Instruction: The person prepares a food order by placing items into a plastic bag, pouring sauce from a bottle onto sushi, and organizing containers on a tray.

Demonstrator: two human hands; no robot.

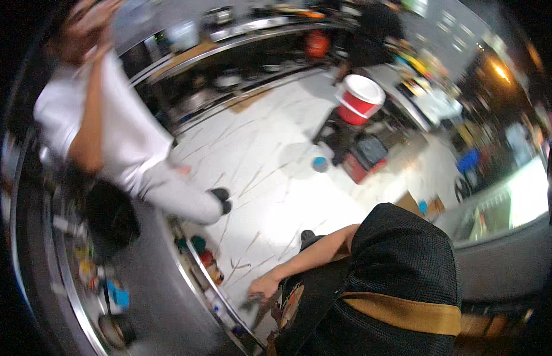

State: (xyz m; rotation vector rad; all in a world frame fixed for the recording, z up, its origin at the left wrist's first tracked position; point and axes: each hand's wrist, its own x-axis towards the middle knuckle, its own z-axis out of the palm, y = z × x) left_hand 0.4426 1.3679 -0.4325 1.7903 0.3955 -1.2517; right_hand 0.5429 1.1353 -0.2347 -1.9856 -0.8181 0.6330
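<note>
My right hand [266,287] hangs low beside the dark patterned apron [290,307], at the end of a bare forearm. Its fingers are closed round a dark, flat item [254,303], too blurred to name. The edge of a metal-rimmed counter [213,289] lies just left of the hand. My left hand is out of view. A black sleeve and a tan strap [405,313] fill the lower right.
A person in a white shirt [120,111] stands at the left; another in black [376,35] is at the far counter. A red bucket with a white lid [363,91] and a red-and-dark container [367,155] stand ahead. Flattened cardboard [409,204] lies at the right.
</note>
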